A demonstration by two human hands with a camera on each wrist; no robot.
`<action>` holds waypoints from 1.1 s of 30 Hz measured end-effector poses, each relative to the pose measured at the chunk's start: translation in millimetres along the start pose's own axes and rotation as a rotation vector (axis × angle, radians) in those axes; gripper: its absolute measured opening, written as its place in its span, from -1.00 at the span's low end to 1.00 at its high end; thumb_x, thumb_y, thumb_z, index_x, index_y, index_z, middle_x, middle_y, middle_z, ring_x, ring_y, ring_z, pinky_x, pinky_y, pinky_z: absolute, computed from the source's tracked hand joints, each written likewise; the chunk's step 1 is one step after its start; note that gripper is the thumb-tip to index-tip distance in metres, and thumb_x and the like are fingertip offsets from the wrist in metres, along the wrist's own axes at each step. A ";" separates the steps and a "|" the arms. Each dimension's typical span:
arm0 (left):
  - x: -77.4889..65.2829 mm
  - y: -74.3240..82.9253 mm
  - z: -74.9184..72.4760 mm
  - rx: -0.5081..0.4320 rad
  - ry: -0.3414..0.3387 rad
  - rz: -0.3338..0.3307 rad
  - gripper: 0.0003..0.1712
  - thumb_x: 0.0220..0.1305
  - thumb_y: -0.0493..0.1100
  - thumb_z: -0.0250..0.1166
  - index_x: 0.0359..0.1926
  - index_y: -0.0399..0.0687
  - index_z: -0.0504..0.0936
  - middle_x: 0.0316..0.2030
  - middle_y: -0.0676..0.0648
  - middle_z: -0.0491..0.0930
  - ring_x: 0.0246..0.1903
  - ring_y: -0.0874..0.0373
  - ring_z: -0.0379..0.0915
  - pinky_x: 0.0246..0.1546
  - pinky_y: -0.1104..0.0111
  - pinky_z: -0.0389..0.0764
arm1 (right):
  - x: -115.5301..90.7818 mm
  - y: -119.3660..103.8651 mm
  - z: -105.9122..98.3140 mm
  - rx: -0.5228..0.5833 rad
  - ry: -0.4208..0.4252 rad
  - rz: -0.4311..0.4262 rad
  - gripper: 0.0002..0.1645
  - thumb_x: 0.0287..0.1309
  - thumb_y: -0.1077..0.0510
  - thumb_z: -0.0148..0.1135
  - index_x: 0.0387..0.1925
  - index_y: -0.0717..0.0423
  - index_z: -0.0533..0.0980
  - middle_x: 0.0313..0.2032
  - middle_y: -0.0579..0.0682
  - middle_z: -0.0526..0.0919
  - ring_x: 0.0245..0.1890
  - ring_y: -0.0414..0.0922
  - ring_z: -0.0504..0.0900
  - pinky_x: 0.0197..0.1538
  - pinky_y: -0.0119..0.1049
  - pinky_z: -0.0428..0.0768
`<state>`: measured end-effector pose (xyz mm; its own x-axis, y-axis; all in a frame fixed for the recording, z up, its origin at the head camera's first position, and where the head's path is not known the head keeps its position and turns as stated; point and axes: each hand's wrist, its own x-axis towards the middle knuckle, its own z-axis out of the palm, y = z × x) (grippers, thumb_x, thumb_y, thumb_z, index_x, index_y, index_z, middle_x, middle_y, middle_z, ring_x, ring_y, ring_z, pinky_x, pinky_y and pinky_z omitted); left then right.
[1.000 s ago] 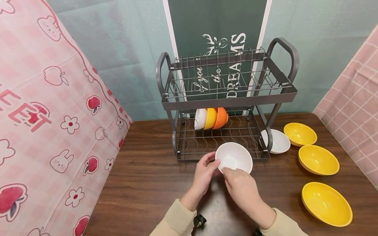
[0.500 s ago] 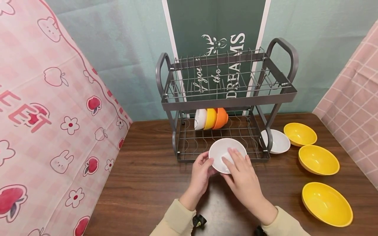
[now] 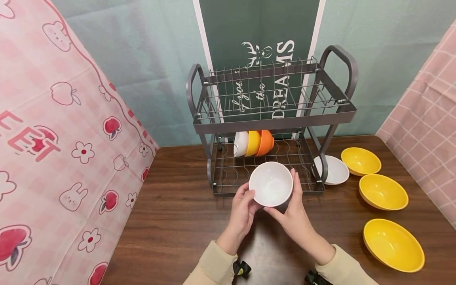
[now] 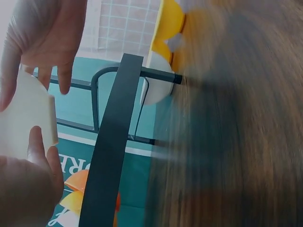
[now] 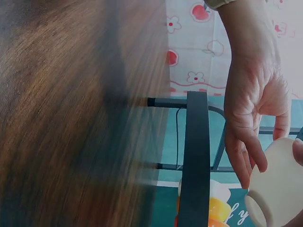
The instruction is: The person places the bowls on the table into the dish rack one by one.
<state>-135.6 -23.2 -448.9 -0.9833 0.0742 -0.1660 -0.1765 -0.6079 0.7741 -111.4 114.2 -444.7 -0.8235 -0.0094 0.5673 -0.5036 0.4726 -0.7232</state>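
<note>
A small white bowl is held up in front of the rack's lower tier, its inside facing the head camera. My left hand grips its lower left rim, thumb at the edge and fingers behind. On the opposite side, my right hand holds it too, with long fingers along the right wall and the thumb under the near rim. The left wrist view has the bowl between both hands. In the right wrist view, the left thumb and fingers meet the edge of the bowl.
Behind stands a grey two-tier dish rack. White, yellow and orange bowls nest sideways on its lower tier. To the right lie another white bowl and three yellow bowls on the wooden table.
The white bowl has shifted slightly left and toward the rack. My right hand has gone from the near rim, across the bowl's inside, to its right side; the left hand keeps its grip.
</note>
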 end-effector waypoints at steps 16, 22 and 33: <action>-0.5 -7.5 -5.3 -0.022 -0.112 -0.102 -0.53 0.35 -0.29 -0.07 0.24 -0.38 0.22 -0.12 0.01 0.51 -0.18 0.29 0.50 -0.22 0.50 0.58 | 8.9 5.1 2.7 -0.007 -0.031 -0.103 0.27 -0.23 0.07 0.51 0.35 0.27 -0.13 0.36 0.30 -0.10 0.39 -0.11 -0.08 0.34 -0.66 -0.11; 1.3 -6.6 -7.1 0.045 -0.147 -0.109 -0.45 0.34 -0.26 -0.09 0.31 -0.37 0.14 -0.02 0.00 0.46 -0.13 0.31 0.46 -0.15 0.52 0.54 | 15.1 4.2 3.0 -0.029 -0.054 -0.075 0.34 -0.48 0.39 0.50 0.36 0.24 -0.10 0.36 0.26 -0.04 0.31 0.18 0.06 0.31 -0.67 -0.08; 7.2 -0.3 -9.0 0.225 -0.160 0.004 -0.38 0.29 -0.28 -0.06 0.35 -0.36 0.07 0.28 -0.33 0.22 0.02 0.30 0.38 0.10 0.45 0.38 | 25.9 10.6 3.2 -0.032 -0.051 -0.076 0.38 -0.51 0.38 0.52 0.38 0.24 -0.10 0.36 0.26 0.01 0.30 0.18 0.08 0.30 -0.67 -0.05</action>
<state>-142.2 -29.6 -455.9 -0.9752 0.2071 -0.0775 -0.1599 -0.4186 0.8940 -138.9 116.2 -438.9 -0.7956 -0.0910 0.5990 -0.5577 0.4963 -0.6653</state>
